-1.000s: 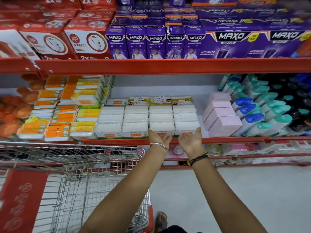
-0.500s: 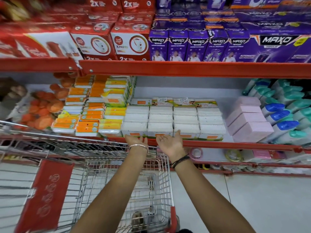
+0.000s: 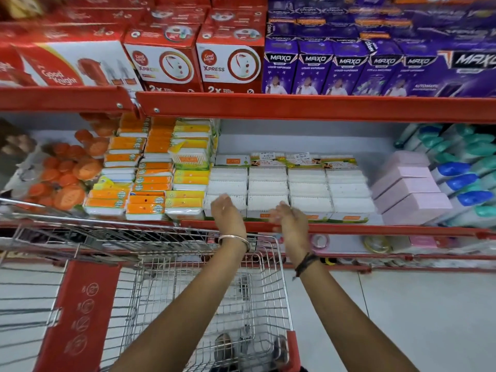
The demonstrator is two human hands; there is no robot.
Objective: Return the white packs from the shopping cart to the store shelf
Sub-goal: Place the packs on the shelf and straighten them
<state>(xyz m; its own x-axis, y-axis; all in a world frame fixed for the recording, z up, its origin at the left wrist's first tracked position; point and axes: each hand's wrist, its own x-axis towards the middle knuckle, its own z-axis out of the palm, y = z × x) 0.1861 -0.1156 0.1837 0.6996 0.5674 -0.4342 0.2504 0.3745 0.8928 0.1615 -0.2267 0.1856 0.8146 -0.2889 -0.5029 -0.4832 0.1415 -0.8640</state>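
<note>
Whereas a second ago both hands were pressed flat against the front of the white packs (image 3: pixel 288 193), palms to the stack, they now sit lower and nearer the red shelf lip (image 3: pixel 375 229), loosened off the packs, and the view has slid to the left so the shopping cart (image 3: pixel 268 277) lies more squarely under the forearms. I take that to mean the straightening of the row is done and the hands are coming away, most likely toward the cart for another pack; through the wire mesh I can make out no white pack in the basket, though its floor is blurred and partly hidden by the arms.

The left hand (image 3: pixel 226 213) is raised just in front of the leftmost column of packs, fingers loosely spread and holding nothing, a metal bangle at the wrist. The right hand (image 3: pixel 291 220) hovers beside it over the shelf lip, smeared by motion, fingers apart and empty as far as the blur lets me judge. Both forearms reach forward over the cart, nearly parallel. The white packs stand in four neat columns on the middle shelf, between the orange packs (image 3: pixel 126 181) and pink boxes (image 3: pixel 410 189)
</note>
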